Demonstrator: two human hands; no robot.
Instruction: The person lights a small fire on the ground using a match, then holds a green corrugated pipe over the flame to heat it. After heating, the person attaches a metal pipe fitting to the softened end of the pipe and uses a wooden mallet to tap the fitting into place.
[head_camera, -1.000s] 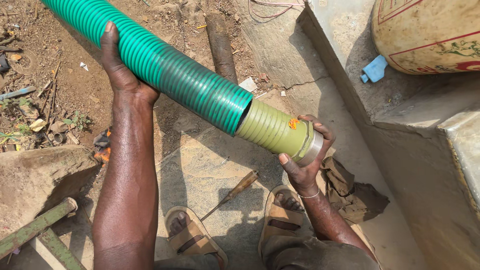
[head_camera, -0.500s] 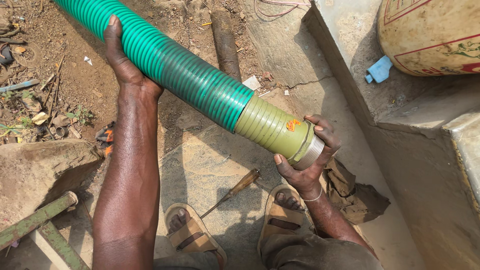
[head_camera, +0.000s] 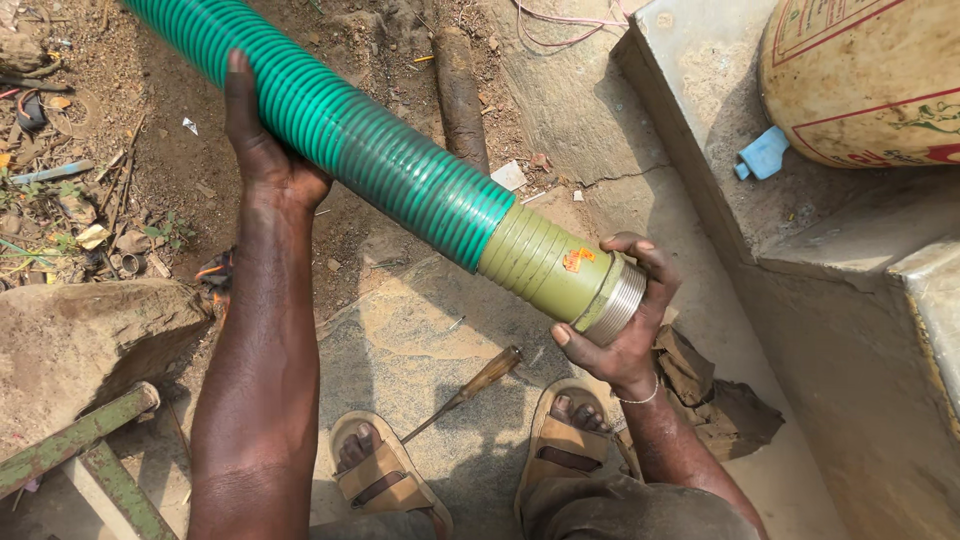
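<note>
Down by the feet in brown sandals lies a thin metal tool with a wooden handle, flat on the grey stone ground. It sits right between the two feet, so a foot could step on it and slip or get poked.

A little higher, the right hand is curled around the end of the olive-green plastic pipe fitting. The thumb is under it and the fingers are bent over the shiny grey metal threaded ring at the tip. This hand is closed on the fitting.

The fitting is pushed into the long green ribbed plastic hose. The hose is up in the air, slanting from the top left down to the right. It looks long and heavy, so it could sag or slide out of the grip, and the fitting might pull loose.

Farther up, the left hand is under the hose, with the fingers lying flat and stretched along it. It holds the hose up more than it grabs it.

Farther still is a rusty brown metal pipe on the dirt, a grey concrete step, a small light blue plastic piece and a big cream sack.
</note>
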